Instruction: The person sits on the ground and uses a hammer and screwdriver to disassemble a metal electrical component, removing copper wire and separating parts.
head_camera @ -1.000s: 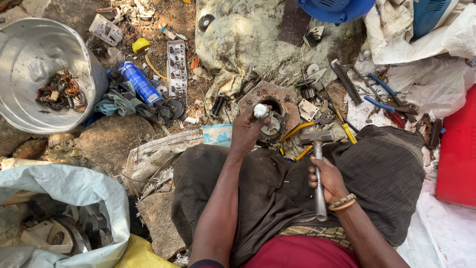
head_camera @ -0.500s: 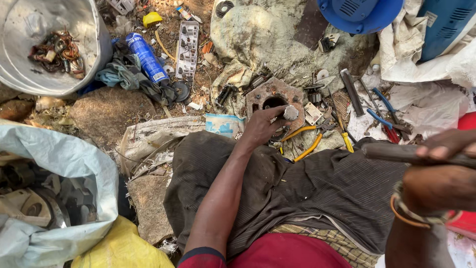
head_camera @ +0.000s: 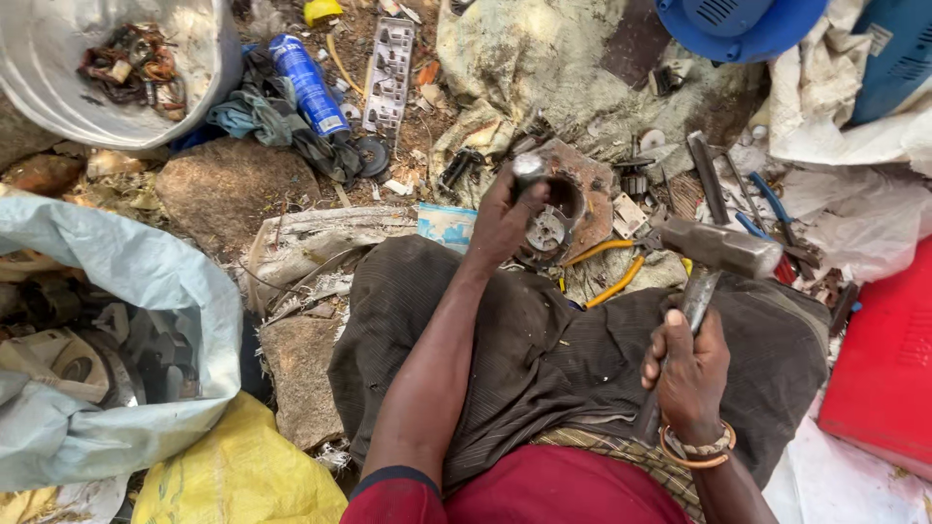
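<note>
My left hand (head_camera: 505, 215) grips a short metal punch (head_camera: 527, 169) and holds it upright at the rim of a rusty metal housing (head_camera: 575, 194) with a round opening, which lies on the ground in front of my knees. My right hand (head_camera: 687, 367) is closed around the handle of a steel hammer (head_camera: 716, 247). The hammer head hangs level just right of the housing, a little above my lap. Yellow-handled pliers (head_camera: 612, 283) lie beneath the housing.
A metal basin (head_camera: 209, 68) with scrap stands far left. A blue spray can (head_camera: 309, 85), rags and a flat stone (head_camera: 228, 184) lie beside it. A grey sack (head_camera: 126, 281) of metal parts sits left. Tools (head_camera: 767, 209), white sheets and a red box (head_camera: 888, 369) are right.
The hammer, raised out to the right half a second ago, has come down and in toward the housing. My left hand still holds the punch at the housing. The view has shifted slightly.
</note>
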Demonstrator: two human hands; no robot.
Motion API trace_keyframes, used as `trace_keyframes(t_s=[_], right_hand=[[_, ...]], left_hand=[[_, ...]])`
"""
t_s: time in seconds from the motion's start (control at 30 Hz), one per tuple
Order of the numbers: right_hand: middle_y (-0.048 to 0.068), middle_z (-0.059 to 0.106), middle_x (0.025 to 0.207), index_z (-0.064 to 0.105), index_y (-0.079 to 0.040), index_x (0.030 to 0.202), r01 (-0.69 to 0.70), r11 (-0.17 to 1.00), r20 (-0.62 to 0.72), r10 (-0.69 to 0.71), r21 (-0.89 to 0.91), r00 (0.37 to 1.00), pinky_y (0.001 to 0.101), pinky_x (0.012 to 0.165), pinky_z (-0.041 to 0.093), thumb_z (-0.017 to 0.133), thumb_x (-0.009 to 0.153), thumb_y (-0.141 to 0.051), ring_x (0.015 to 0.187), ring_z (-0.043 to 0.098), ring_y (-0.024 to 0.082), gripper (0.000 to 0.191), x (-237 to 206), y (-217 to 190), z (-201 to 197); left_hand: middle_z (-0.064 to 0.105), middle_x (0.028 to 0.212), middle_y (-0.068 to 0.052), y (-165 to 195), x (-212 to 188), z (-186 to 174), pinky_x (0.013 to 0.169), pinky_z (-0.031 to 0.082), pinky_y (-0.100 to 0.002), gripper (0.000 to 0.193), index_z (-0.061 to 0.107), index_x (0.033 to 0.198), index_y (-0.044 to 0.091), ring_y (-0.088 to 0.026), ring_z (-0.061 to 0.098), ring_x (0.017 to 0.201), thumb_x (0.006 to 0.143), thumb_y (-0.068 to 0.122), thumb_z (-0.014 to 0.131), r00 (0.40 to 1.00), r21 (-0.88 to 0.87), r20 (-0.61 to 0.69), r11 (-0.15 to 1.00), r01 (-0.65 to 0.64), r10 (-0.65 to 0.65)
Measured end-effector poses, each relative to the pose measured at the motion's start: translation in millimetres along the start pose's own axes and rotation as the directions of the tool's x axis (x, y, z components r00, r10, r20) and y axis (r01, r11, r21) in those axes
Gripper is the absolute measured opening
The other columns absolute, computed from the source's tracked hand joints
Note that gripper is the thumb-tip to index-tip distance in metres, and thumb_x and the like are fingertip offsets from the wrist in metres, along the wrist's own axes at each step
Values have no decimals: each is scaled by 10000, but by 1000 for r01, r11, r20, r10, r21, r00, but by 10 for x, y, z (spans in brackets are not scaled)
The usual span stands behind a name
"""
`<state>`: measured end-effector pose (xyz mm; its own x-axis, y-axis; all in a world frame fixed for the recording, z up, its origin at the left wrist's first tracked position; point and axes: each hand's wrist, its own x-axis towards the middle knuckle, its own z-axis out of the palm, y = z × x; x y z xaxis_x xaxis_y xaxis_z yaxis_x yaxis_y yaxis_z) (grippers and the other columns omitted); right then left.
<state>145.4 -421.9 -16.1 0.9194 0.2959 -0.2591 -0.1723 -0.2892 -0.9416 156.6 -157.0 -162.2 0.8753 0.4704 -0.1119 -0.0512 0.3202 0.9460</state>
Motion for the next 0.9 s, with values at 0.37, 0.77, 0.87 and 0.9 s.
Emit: trace_keyframes(t_s=[0.37, 0.77, 0.87, 0.9], right_hand=[[17, 502, 658, 530, -44, 1324, -222, 974, 4, 222, 34, 975, 245, 340, 397, 570, 1011, -311, 437, 493, 82, 413, -128, 320, -155], [30, 523, 689, 523, -28, 1302, -67, 998, -2, 67, 11, 998, 246, 366, 425, 561, 1039, -302, 467, 517, 94, 382, -89, -90, -280], [36, 533, 697, 518, -17, 1306, -54, 999, 3, 54, 6, 999, 245, 375, 427, 565, 1047, -296, 480, 519, 93, 384, -80, -77, -271], [35, 533, 691, 527, -28, 1330, -60, 998, 11, 60, -8, 998, 244, 374, 428, 564, 1036, -296, 476, 521, 91, 399, -87, -66, -267]], left_hand=[[737, 1202, -76, -212, 106, 147, 876, 532, -450, 376, 681, 1136, 95, -291, 716, 1011, 829, 229, 849, 994, 794, 109, 601, -92, 8], [768, 1023, -44, 0, 103, 84, 649, 517, -320, 312, 749, 1224, 109, -130, 615, 749, 954, 266, 756, 995, -220, 90, 975, -17, 38], [778, 1078, -10, 1, 142, 161, 705, 557, -278, 310, 735, 1228, 149, -78, 675, 871, 947, 278, 748, 987, -238, 136, 970, -48, 82], [780, 1076, -7, -4, 162, 181, 737, 563, -264, 318, 734, 1248, 153, -71, 673, 882, 953, 272, 753, 986, -214, 143, 975, -57, 89]])
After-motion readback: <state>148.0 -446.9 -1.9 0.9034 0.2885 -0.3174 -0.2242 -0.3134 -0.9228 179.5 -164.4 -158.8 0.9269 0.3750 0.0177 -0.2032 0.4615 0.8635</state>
